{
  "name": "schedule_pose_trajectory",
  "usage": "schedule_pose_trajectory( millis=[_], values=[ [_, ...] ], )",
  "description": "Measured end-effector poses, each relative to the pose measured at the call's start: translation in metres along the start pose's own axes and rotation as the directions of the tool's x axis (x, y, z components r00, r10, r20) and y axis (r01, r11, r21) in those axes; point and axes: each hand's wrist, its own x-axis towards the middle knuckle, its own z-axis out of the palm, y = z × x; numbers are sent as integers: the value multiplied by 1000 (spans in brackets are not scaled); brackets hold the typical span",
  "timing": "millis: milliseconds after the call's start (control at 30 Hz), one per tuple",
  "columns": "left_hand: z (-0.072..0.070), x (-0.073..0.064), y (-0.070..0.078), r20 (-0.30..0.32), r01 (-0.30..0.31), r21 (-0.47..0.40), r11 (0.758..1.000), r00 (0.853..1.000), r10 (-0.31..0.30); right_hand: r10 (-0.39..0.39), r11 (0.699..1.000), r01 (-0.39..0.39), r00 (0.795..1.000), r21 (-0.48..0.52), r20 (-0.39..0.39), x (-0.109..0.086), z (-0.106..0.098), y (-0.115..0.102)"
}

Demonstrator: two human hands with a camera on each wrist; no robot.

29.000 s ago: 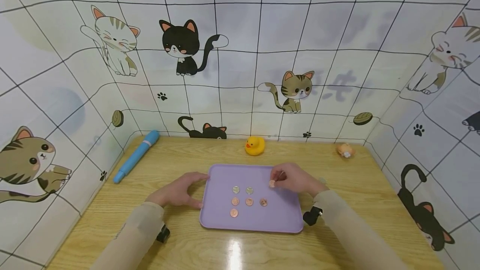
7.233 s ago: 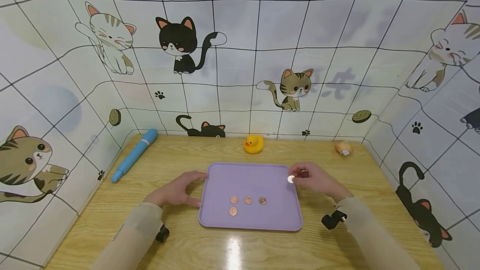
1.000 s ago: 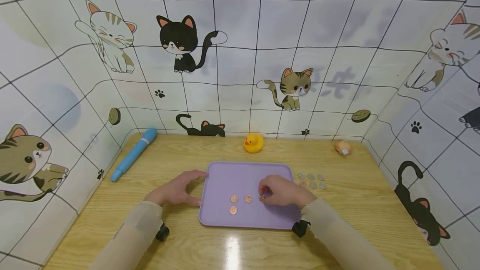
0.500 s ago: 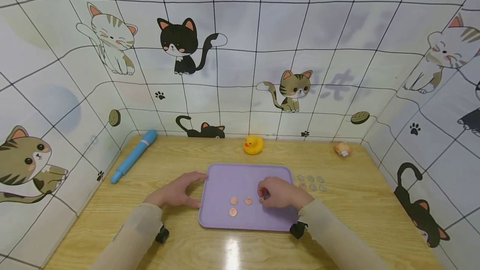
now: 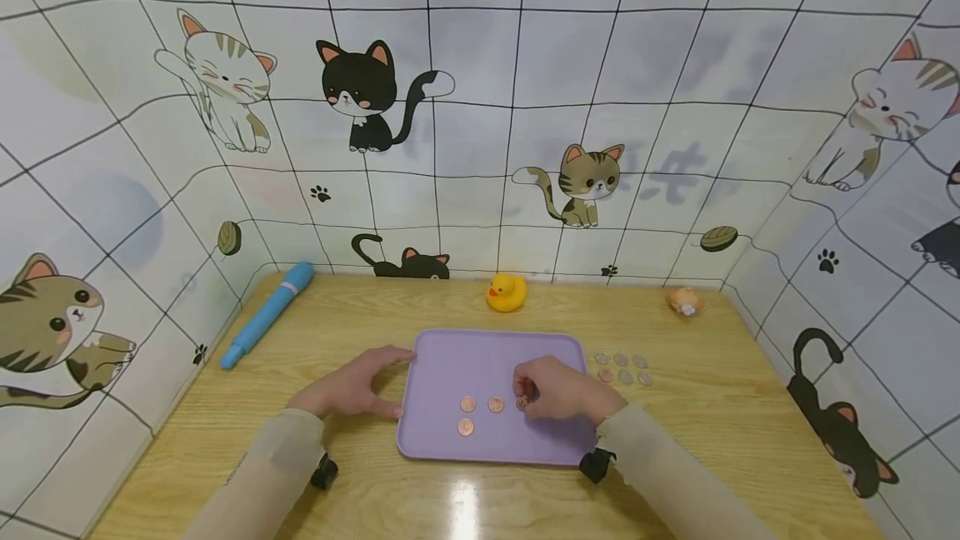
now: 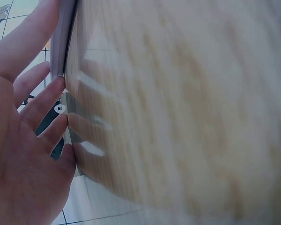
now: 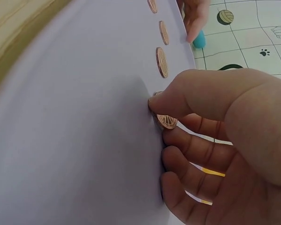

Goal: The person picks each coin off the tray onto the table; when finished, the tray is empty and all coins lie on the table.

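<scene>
Sleeves (image 5: 266,473) reach in from the near side. The left hand (image 5: 352,386) has its fingers spread, tips at the left edge of a lilac tray (image 5: 431,373). Nearest on the tray lies 1 copper coin (image 5: 466,427), with 2 more copper coins (image 5: 496,404) just beyond it. Right of these, the right hand (image 5: 558,390) pinches a 4th copper coin (image 7: 167,122) between thumb and fingers, tipped up and apparently touching the tray.

About 7 s ago this hand holds a silver coin over the tray's right edge; now 5 silver coins (image 5: 626,377) and 1 loose copper coin (image 5: 605,375) lie on the tabletop (image 5: 371,490), just right of the tray. No silver shows on the tray, so I judge that only copper remains to shift.

Farther back, a yellow duck (image 5: 507,294) sits apart, uninvolved.
</scene>
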Motion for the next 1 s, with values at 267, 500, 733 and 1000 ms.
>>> schedule_pose_trajectory(
  millis=[267,500,733,1000],
  values=[
    [1,0,-1,2,-6,-9,1000,1000,6,-33,999,33,999,39,-4,-2,0,-1],
    [1,0,-3,-1,-8,2,1000,1000,8,-58,995,59,998,77,-21,-3,2,6],
    [1,1,-3,1,4,2,1000,1000,-4,-36,993,39,999,115,-28,-5,0,7],
    [0,1,-1,6,13,3,1000,1000,-13,-56,987,63,997,150,-51,-8,0,6]
  ],
)
